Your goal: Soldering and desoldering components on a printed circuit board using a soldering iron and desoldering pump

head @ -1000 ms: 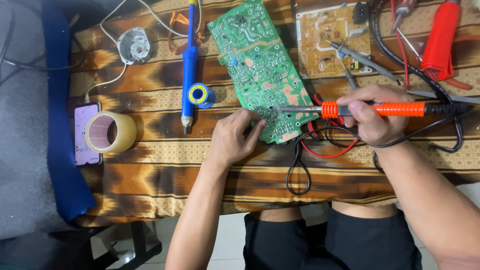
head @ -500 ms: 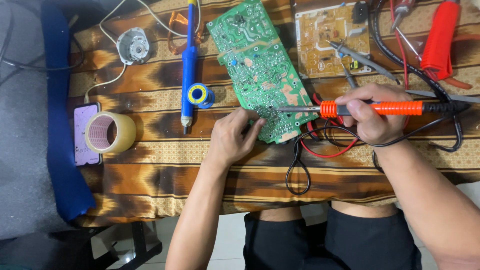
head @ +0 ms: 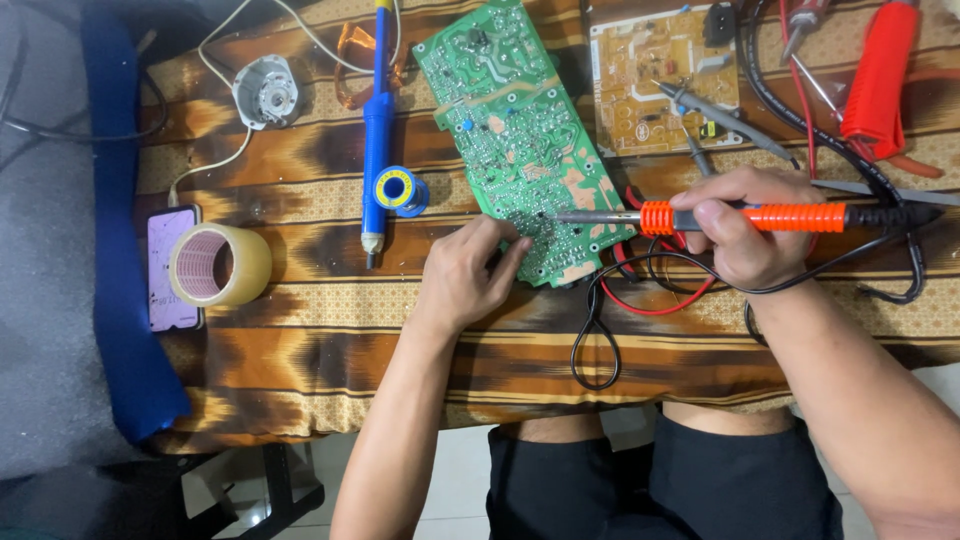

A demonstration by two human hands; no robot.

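Circuit board (head: pixel 520 140) under left hand (head: pixel 468 275), soldering iron (head: pixel 740 217) in right hand (head: pixel 745 235)

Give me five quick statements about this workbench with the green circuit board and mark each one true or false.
1. The right hand holds an orange-handled soldering iron with its tip over the green circuit board. True.
2. The left hand grips the blue desoldering pump. False: the pump lies untouched on the cloth; the left hand's fingers rest at the green board's lower edge.
3. A roll of clear tape sits beside a phone at the left. True.
4. The tan circuit board lies under the green one. False: it lies apart, to the right.
5. The small spool of solder rests on the green board. False: it sits on the cloth beside the pump.
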